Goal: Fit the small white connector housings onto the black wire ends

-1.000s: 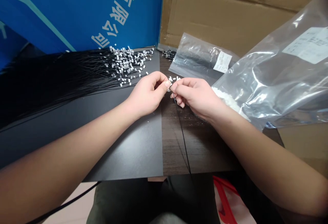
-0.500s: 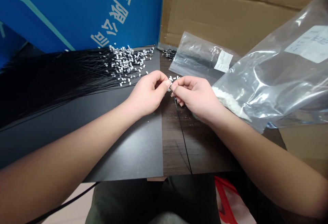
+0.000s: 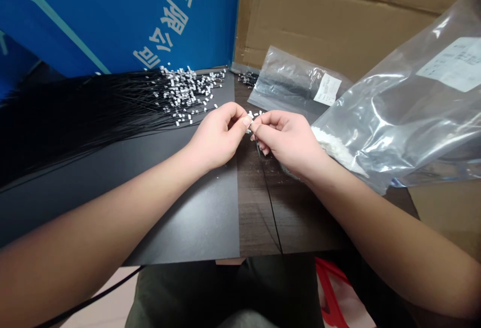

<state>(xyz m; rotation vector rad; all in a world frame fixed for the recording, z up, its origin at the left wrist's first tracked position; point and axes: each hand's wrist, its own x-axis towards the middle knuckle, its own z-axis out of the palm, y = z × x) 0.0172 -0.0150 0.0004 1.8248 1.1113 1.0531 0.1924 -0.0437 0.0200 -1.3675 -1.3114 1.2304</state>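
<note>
My left hand (image 3: 218, 137) pinches a tiny white connector housing (image 3: 251, 117) between thumb and forefinger, mostly hidden by the fingertips. Close against it, almost touching, my right hand (image 3: 285, 137) is closed on a thin black wire (image 3: 271, 200). The wire runs down from under the right fingers toward the table's front edge. Whether the wire's end sits inside the housing cannot be made out. Just behind the fingertips lie several loose white housings (image 3: 260, 113) on the dark wood tabletop (image 3: 255, 218).
At left, a thick bundle of black wires (image 3: 93, 102) ends in many white connectors (image 3: 184, 87) on a black sheet (image 3: 180, 223). A blue panel (image 3: 112, 12) and a cardboard box (image 3: 319, 22) stand behind. Clear bags (image 3: 289, 77) lie right; the larger bag (image 3: 406, 117) holds white pieces (image 3: 336, 147).
Almost nothing differs. Both hands keep their pinch at the same spot, with only a very slight shift of the fingers and the wire.
</note>
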